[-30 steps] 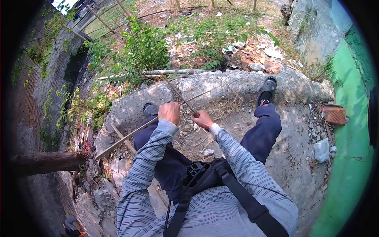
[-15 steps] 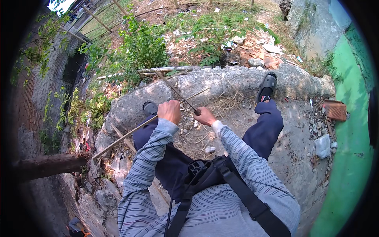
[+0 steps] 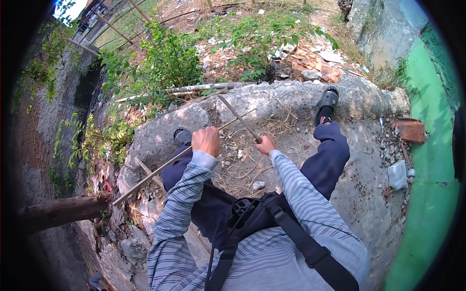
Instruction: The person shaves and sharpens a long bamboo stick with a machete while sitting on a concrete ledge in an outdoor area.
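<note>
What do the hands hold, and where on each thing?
Left hand grips a long thin stick partway along; right hand holds a knife by its handle.

Grey-striped sleeves (image 3: 194, 194) — green wall (image 3: 429, 194)

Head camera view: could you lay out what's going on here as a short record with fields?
setting: outdoors, person seated on a concrete slab, weeds and rubble beyond
left hand: closed around a long thin stick that slants down to the person's left
right hand: closed on the handle of a long knife, blade pointing up and away
stick and knife: cross between the hands; contact cannot be told
underfoot: dry shavings
feet: dark sandal on the right foot
nearby: log at lower left
</note>
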`<state>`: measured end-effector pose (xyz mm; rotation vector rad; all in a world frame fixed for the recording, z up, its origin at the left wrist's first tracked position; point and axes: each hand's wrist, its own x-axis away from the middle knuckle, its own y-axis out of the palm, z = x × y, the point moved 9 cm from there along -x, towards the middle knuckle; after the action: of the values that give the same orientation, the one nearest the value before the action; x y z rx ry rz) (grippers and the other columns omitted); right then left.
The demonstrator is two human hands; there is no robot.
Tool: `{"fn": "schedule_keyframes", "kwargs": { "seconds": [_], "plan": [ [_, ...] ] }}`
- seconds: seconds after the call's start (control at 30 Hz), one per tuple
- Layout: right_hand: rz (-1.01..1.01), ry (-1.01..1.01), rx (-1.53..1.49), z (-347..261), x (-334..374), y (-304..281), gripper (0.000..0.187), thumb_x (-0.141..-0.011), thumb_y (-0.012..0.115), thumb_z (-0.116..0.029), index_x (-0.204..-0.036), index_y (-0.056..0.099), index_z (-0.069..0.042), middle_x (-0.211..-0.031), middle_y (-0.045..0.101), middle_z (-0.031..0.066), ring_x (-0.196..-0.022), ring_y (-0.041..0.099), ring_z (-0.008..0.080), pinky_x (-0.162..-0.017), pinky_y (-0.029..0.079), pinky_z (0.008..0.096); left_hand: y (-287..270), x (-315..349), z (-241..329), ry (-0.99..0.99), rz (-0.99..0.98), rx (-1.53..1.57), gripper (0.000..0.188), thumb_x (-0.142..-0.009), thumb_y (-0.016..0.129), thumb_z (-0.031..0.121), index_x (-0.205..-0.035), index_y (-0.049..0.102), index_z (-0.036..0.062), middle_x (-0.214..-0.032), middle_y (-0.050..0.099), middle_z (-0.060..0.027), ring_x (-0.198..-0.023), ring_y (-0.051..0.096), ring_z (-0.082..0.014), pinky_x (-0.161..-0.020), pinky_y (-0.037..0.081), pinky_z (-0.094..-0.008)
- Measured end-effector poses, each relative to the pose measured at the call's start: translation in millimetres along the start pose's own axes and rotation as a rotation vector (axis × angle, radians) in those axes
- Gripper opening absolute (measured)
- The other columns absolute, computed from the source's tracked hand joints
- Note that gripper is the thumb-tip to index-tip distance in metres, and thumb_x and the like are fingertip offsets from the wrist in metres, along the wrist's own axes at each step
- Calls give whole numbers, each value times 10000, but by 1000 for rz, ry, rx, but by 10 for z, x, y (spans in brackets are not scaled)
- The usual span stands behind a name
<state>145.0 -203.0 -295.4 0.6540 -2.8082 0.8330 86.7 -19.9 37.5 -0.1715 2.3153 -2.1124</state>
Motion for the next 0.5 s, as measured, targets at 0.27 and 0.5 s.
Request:
{"fn": "schedule_keyframes", "kwargs": {
  "seconds": [0.27, 0.5],
  "plan": [
    [52, 129, 134, 568, -275, -110, 338, -758, 691, -318, -867, 680, 1, -693, 675, 147, -620, 671, 260, -601, 530, 390, 163, 121, -80, 1, 12, 13, 137, -829, 559, 129, -777, 642, 33, -783, 690, -187, -713, 697, -375, -616, 552, -467],
    [64, 445, 105, 1308, -158, -435, 260, -724, 659, -229, -794, 651, 21, -657, 646, 141, -560, 645, 251, -528, 487, 383, 68, 97, 71, 36, 27, 88, 118, -802, 586, 119, -769, 658, 32, -811, 693, -200, -747, 700, -371, -646, 555, -470]
  ]
}}
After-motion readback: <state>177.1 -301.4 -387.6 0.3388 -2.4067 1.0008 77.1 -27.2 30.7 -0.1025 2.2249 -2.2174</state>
